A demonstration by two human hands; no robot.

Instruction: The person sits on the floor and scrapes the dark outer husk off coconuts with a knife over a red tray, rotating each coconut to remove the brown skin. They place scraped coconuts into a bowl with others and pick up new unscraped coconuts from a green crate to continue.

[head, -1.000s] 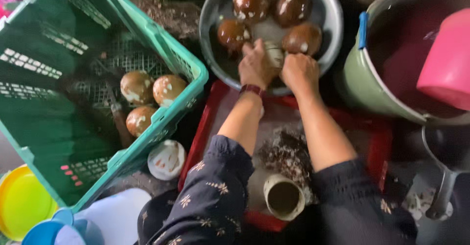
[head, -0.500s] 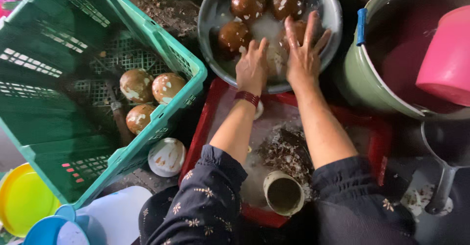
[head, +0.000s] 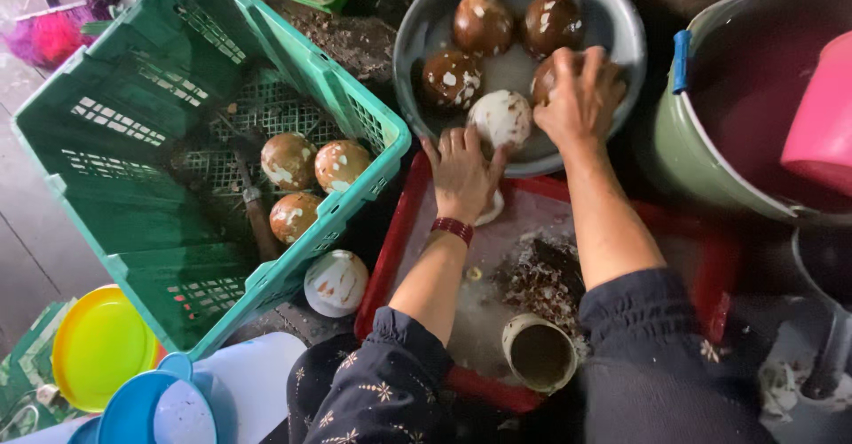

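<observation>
A grey basin (head: 404,44) holds several brown, white-flecked coconuts (head: 484,22) and one mostly white scraped coconut (head: 501,117). My right hand (head: 581,93) reaches into the basin and curls over a brown coconut (head: 543,80) at its right side. My left hand (head: 461,173) lies flat at the basin's near rim, fingers apart, fingertips beside the white coconut. A red band is on the left wrist. Both forearms stretch over a red tray (head: 390,249) with wet shavings on it.
A green crate (head: 115,124) on the left holds three coconuts (head: 288,160) and a tool (head: 253,209). A white coconut (head: 335,281) lies beside the tray. A cup (head: 539,352) stands on the tray. A green bucket (head: 701,142) with a pink scoop (head: 821,115) is right. Yellow plate (head: 98,346) lower left.
My right hand went from spread fingers to curling over a brown coconut. My left hand drew back to the basin's near rim, and the white coconut now shows beside it.
</observation>
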